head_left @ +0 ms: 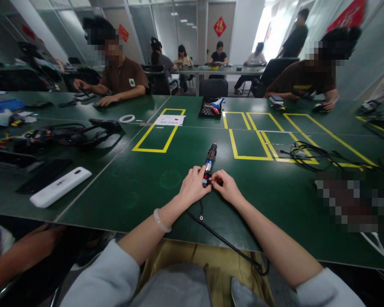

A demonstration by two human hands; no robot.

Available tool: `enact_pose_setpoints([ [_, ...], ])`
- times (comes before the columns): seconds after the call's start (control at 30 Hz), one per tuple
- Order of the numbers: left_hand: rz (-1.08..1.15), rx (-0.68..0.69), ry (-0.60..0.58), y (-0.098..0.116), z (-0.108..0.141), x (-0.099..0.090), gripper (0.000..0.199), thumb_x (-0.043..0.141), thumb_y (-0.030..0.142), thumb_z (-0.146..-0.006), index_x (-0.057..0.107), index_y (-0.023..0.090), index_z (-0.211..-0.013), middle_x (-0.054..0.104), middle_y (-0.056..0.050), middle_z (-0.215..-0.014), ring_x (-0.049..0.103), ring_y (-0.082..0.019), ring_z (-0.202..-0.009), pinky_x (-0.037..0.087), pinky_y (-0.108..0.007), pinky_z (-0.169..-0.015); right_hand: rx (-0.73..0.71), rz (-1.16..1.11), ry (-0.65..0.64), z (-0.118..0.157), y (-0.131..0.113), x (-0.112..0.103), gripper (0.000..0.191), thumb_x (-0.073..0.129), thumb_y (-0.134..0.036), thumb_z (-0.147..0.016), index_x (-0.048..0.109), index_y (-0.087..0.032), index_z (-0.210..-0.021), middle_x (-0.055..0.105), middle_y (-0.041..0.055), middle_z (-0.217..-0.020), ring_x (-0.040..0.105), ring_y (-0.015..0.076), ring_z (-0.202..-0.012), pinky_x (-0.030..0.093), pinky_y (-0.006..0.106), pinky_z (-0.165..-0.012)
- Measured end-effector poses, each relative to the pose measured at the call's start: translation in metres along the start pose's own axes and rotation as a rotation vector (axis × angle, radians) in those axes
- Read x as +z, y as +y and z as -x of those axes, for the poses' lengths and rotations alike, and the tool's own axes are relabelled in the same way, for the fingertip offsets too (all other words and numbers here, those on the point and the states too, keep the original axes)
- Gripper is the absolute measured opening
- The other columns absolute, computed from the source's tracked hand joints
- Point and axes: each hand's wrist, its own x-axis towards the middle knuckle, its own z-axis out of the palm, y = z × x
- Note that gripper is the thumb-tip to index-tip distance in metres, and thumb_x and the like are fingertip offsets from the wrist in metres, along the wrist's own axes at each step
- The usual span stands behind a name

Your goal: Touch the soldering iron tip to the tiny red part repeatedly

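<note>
A slim corded power tool (210,158), with a thin bit at its far tip and a silver-and-blue motor section exposed, lies on the green table pointing away from me. My left hand (194,184) is closed around its near left side. At the tool's rear end, by a small red part, my right hand (225,184) has thumb and finger pinched together; whatever is between them is too small to make out. A black cable (224,236) runs under my hands and over the table's front edge. Near it, a short lead ends in a ring terminal (201,218).
A black tray (208,111) of tools stands ahead, beside yellow tape outlines and a paper label (169,120). Coiled black cable (302,151) lies right. A white oblong case (61,186) and a wire bundle (83,132) lie left. Co-workers sit opposite.
</note>
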Motion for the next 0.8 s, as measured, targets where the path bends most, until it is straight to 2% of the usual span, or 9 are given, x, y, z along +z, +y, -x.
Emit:
enact_pose_setpoints([
  [0.3, -0.062, 0.006, 0.012, 0.001, -0.001, 0.0, 0.064, 0.051, 0.048, -0.082, 0.033, 0.021, -0.137, 0.047, -0.011, -0.119, 0.049, -0.024, -0.105, 0.045, -0.034, -0.082, 0.052, -0.064, 0.04, 0.003, -0.008, -0.004, 0.013, 0.056, -0.024, -0.085, 0.067, -0.019, -0.085, 0.06, 0.0031, -0.082, 0.056, 0.0149, -0.071, 0.044, 0.027, -0.066],
  [0.5, -0.093, -0.015, -0.012, -0.001, -0.01, -0.005, 0.06, 0.048, 0.053, -0.083, 0.04, 0.02, -0.133, 0.05, -0.013, -0.111, 0.05, -0.027, -0.102, 0.043, -0.037, -0.081, 0.112, -0.183, -0.016, 0.004, -0.008, -0.006, 0.019, 0.056, -0.028, -0.085, 0.062, -0.019, -0.1, 0.065, 0.0033, -0.088, 0.058, 0.0151, -0.074, 0.047, 0.028, -0.068],
  [0.67, -0.13, 0.003, -0.012, -0.018, -0.007, -0.011, 0.062, 0.049, 0.054, -0.083, 0.04, 0.021, -0.135, 0.05, -0.013, -0.112, 0.05, -0.027, -0.102, 0.042, -0.037, -0.083, 0.123, -0.207, -0.025, 0.004, -0.009, -0.006, 0.022, 0.054, -0.028, -0.085, 0.058, -0.019, -0.105, 0.064, 0.0034, -0.091, 0.057, 0.0142, -0.076, 0.047, 0.028, -0.07],
  [0.8, -0.184, -0.042, -0.029, -0.048, 0.0, -0.022, 0.064, 0.047, 0.055, -0.084, 0.038, 0.021, -0.137, 0.05, -0.013, -0.113, 0.05, -0.027, -0.101, 0.041, -0.037, -0.084, 0.145, -0.232, -0.05, 0.003, -0.008, -0.006, 0.022, 0.053, -0.028, -0.085, 0.057, -0.019, -0.105, 0.063, 0.0034, -0.09, 0.057, 0.0135, -0.074, 0.046, 0.027, -0.069],
])
